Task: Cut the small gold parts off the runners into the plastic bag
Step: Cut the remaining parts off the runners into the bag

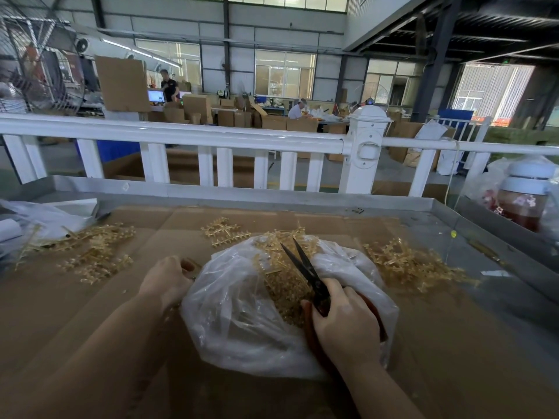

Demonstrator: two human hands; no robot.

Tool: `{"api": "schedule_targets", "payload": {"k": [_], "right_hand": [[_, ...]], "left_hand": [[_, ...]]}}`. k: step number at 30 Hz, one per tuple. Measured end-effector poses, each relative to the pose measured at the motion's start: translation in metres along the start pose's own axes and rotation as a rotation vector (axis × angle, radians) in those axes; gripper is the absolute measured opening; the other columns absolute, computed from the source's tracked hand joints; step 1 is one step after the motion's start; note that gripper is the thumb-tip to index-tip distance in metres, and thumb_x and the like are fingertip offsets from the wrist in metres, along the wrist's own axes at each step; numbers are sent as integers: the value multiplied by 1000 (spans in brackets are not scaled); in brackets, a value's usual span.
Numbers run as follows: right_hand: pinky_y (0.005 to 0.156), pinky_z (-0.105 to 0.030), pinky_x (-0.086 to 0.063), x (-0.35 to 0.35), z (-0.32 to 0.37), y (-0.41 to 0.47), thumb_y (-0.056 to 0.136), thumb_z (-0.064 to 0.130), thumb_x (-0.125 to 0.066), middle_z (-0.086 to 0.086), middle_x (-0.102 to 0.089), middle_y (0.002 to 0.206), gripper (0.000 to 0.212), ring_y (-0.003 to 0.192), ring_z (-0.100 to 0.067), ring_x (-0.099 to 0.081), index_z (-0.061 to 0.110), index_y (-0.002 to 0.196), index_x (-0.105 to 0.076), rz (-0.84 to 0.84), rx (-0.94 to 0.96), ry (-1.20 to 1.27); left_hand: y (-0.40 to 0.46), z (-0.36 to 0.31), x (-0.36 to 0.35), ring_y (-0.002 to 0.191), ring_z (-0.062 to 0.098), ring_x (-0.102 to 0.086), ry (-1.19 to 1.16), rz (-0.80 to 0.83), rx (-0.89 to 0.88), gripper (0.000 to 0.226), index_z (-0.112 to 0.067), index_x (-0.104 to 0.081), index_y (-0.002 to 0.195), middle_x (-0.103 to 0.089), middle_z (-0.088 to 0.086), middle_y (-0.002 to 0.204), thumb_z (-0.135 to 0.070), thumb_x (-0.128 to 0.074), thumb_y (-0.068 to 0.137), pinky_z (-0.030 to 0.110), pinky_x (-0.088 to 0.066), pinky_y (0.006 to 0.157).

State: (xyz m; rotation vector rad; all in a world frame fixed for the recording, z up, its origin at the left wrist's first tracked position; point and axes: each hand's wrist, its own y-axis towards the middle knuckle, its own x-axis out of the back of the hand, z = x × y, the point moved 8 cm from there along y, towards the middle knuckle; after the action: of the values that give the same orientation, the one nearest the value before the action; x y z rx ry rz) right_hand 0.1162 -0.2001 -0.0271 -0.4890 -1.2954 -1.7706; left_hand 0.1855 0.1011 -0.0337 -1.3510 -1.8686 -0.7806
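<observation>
The plastic bag [242, 322] sags limp on the cardboard [90, 313] before me, cut parts [284, 285] inside; gold runners [411, 264] look light, brittle, best held by the stem; my right hand [344, 322] grips the scissors [305, 267]; my left hand [166, 279] curls at the bag's edge, its hold unclear.

My right hand [344, 316] grips the scissors [305, 267], blades parted; my left hand [166, 279] curls at the bag's [242, 313] edge, forearms stretched forward.
</observation>
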Motion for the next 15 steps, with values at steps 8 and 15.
{"api": "schedule_targets", "payload": {"k": [8,15], "right_hand": [[71,-28,-47,2,0,0,82,43,-67,-2,-65,94,47,90,-21,-62,20,122,-60,-7,0,12],[74,-26,-46,1,1,0,85,47,-61,0,-64,98,47,94,-18,-60,23,125,-57,10,6,8]], "left_hand": [[1,-1,0,78,18,-65,64,12,-23,22,-12,-71,88,-68,-1,77,-33,-72,82,25,-46,63],[-4,2,23,119,28,-44,486,-114,34,25,-18,-60,95,-59,5,113,-43,-60,90,41,-32,99]]}}
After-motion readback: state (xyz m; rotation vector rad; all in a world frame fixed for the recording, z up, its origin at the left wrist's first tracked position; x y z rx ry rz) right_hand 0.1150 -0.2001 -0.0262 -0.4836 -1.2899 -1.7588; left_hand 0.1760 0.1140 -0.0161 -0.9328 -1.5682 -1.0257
